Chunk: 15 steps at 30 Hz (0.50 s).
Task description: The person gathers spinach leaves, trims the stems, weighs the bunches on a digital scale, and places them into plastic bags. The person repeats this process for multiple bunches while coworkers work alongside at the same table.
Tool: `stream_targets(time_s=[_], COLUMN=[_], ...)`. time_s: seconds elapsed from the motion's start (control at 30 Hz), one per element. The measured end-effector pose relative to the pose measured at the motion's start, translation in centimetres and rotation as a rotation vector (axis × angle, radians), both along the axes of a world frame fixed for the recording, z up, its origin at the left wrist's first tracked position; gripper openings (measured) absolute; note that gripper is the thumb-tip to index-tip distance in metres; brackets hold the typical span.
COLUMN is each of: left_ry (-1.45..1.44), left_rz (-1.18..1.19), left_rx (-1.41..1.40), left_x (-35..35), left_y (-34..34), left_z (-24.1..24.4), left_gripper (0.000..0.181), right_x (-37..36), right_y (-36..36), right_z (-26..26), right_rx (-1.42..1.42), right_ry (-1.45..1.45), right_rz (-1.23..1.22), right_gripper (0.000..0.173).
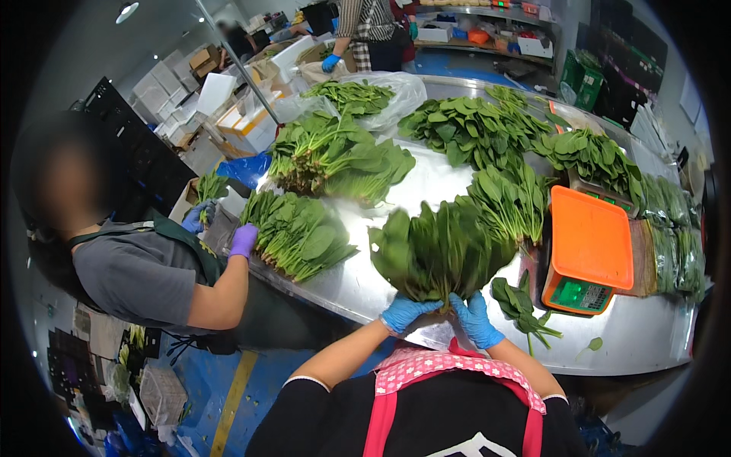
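A large bunch of leafy greens (442, 251), perhaps spinach, is upright and slightly blurred above the metal table (617, 343). My left hand (410, 313) and my right hand (478, 321), both in blue gloves, grip its stem ends from either side. Right of the bunch, a few loose sprigs (521, 305) lie on the metal. An orange digital scale (591, 240) with a lit green display stands farther right. Just behind my bunch lies another pile of greens (511, 203), stems towards me.
At the left, a co-worker's purple-gloved hand (244, 240) touches a pile of greens (302, 234). More heaps (474, 128) cover the table's far side. Packed bags of greens (665, 257) are at the right edge. Across the table stands another person in a checked apron (362, 48).
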State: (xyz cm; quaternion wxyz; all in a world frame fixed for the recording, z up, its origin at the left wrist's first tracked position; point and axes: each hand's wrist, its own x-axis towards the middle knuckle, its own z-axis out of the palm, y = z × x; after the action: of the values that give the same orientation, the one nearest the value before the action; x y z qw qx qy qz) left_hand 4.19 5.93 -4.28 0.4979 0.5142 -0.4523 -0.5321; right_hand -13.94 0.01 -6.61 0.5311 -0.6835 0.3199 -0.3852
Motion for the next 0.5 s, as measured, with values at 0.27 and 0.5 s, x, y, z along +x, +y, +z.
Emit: stream_targets(time_s=[0.27, 0.5], left_ry=[0.623, 0.408], left_rz=[-0.033, 0.002], left_rx=[0.404, 0.41], left_x=[1.9, 1.9], left_y=[-0.2, -0.7], left_z=[-3.3, -2.4], left_gripper=[0.069, 0.062], right_x=[-0.9, -1.1], right_y=[0.9, 0.7], right_z=[-3.1, -4.9], right_rx=[0.125, 0.293], right_ry=[0.187, 0.169], right_rz=[0.152, 0.171], right_gripper=[0.04, 0.039])
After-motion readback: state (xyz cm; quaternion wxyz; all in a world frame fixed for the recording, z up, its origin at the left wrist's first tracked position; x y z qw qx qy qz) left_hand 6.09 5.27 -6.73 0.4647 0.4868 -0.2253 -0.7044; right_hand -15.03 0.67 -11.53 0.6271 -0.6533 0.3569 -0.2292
